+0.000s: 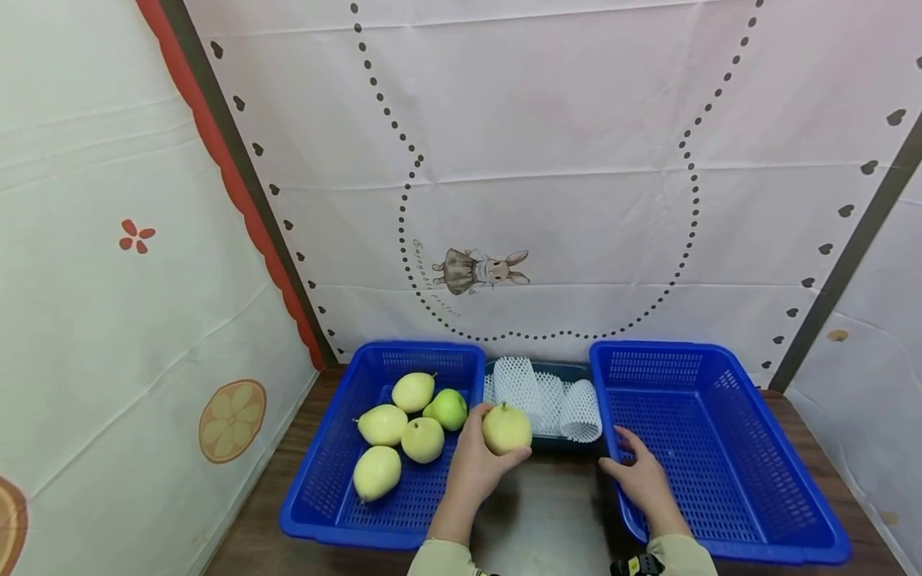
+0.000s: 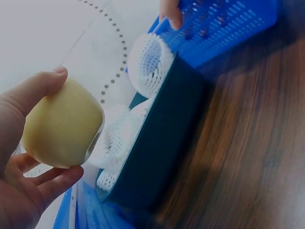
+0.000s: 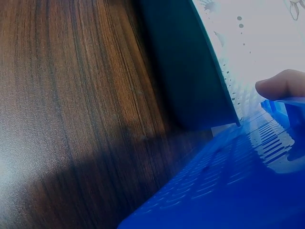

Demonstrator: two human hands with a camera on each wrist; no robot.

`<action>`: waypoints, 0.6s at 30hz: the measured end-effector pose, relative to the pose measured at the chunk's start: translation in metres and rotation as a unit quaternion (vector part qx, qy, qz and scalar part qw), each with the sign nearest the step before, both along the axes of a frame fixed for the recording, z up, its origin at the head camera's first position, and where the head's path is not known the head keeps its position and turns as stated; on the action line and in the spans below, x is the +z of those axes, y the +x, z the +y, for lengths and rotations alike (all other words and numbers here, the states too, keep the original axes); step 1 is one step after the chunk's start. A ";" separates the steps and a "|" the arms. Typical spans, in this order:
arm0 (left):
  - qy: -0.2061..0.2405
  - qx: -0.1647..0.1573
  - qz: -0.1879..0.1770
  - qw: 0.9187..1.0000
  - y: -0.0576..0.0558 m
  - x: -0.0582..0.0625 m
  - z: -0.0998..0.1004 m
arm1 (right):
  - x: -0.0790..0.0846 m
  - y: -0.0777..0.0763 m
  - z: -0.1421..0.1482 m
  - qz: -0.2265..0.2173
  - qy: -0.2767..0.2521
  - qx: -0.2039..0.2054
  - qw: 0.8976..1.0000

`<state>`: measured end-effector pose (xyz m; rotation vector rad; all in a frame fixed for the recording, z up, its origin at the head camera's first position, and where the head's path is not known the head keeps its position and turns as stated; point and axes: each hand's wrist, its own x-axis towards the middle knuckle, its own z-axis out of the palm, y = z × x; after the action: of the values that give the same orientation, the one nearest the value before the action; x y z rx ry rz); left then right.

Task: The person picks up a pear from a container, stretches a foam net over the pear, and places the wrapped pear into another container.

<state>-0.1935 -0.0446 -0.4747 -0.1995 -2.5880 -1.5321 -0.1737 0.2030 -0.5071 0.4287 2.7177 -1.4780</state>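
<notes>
My left hand (image 1: 471, 472) holds a round pale-yellow pear (image 1: 507, 430) above the table, thumb on one side and fingers on the other. In the left wrist view the pear (image 2: 64, 121) fills the grasp. Several yellow pears (image 1: 378, 474) and one greener fruit (image 1: 448, 409) lie in the left blue basket (image 1: 302, 512). My right hand (image 1: 643, 478) is at the near-left rim of the right blue basket (image 1: 785, 552), with a gap between thumb and forefinger. In the right wrist view a straight digit (image 3: 281, 86) extends over the rim; the other fingers are hidden.
Between the baskets stands a dark green tray (image 2: 157, 143) with several white foam net sleeves (image 1: 579, 410) in it. The brown wooden table (image 3: 71, 95) lies in front. White printed cloth (image 1: 569, 200) hangs behind and at the sides.
</notes>
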 end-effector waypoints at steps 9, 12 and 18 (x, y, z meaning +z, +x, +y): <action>-0.010 0.000 0.015 1.000 0.003 -0.002 0.016 | 0.001 0.000 0.000 -0.004 -0.002 0.002 1.000; -0.011 0.001 0.021 1.000 0.005 -0.002 0.019 | 0.001 0.000 0.000 -0.003 -0.004 0.004 1.000; -0.015 -0.002 0.024 1.000 0.006 -0.003 0.027 | 0.001 0.000 0.001 -0.002 -0.005 0.007 1.000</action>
<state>-0.1873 -0.0173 -0.4777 -0.2423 -2.5767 -1.4732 -0.1735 0.2041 -0.5060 0.4104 2.7049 -1.4845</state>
